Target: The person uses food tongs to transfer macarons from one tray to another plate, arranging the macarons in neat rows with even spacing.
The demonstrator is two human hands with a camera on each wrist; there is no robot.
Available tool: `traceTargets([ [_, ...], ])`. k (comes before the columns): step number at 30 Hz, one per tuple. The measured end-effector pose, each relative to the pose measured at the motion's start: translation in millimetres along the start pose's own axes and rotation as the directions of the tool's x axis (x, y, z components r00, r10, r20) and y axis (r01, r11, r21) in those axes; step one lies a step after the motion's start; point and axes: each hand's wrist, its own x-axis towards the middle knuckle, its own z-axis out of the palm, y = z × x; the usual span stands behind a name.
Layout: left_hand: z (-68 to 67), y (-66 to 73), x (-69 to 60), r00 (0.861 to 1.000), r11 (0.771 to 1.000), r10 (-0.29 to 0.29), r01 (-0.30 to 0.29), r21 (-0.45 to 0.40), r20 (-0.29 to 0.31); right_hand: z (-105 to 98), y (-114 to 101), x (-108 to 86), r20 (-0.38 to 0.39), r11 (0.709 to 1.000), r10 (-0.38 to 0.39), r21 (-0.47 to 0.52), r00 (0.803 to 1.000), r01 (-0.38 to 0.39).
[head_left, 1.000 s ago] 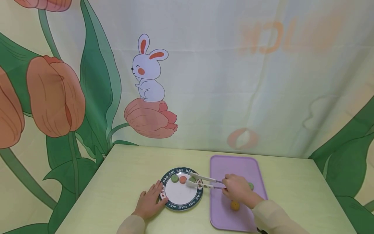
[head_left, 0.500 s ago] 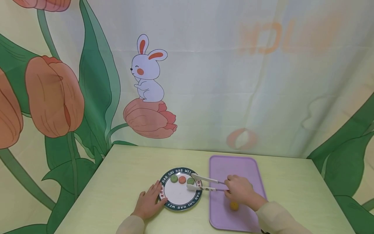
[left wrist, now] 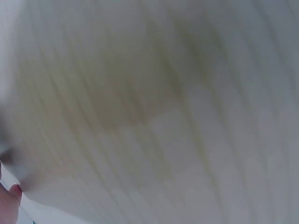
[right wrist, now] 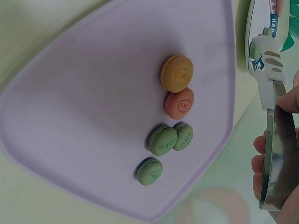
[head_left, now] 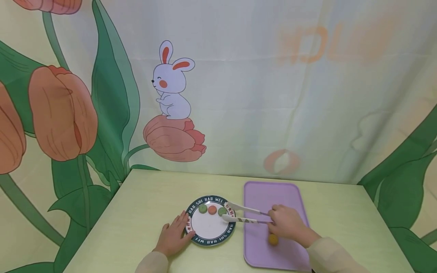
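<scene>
My right hand point(head_left: 288, 223) grips a pair of tongs point(right wrist: 280, 154) with white tips and metal arms. The tips stand apart over the right rim of a round plate point(head_left: 211, 242) with a dark patterned border. A green macaron point(head_left: 222, 211) lies on the plate beside them, in line with an orange-pink macaron point(head_left: 212, 209) and another green macaron point(head_left: 203, 208). On the plate's left rim rests my left hand point(head_left: 174, 235), fingers extended. In the left wrist view, blurred pale fabric covers nearly everything; only a fingertip point(left wrist: 15, 193) shows at lower left.
A purple tray point(head_left: 263, 258) lies right of the plate, under my right hand. The right wrist view shows a yellow macaron point(right wrist: 177, 73), an orange macaron point(right wrist: 179, 103) and three green macarons point(right wrist: 162, 140) on it. A printed curtain point(head_left: 239, 113) hangs behind the table.
My right hand and the tongs have drawn slightly to the right, uncovering more of the right-hand green macaron on the plate. The left hand stays on the rim.
</scene>
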Motion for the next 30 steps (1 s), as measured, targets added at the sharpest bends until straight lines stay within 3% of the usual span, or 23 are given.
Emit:
traceTargets([
  [15,1.3,-0.2,-1.2,1.0,1.0,0.0,0.0,-0.003,-0.008,-9.8,10.2,-15.4,-0.013,0.997,-0.03,0.072,0.999,0.031],
  [23,1.9,-1.4,-0.3,1.0,1.0,0.004,-0.004,0.003,-0.015,-8.8,17.8,-22.8,-0.068,0.999,-0.027,0.024,0.997,0.028],
  [30,3.5,-1.8,-0.4,1.0,1.0,0.007,-0.007,0.002,-0.024,-8.1,22.6,-28.4,-0.059,0.999,-0.039,0.009,0.997,0.04],
])
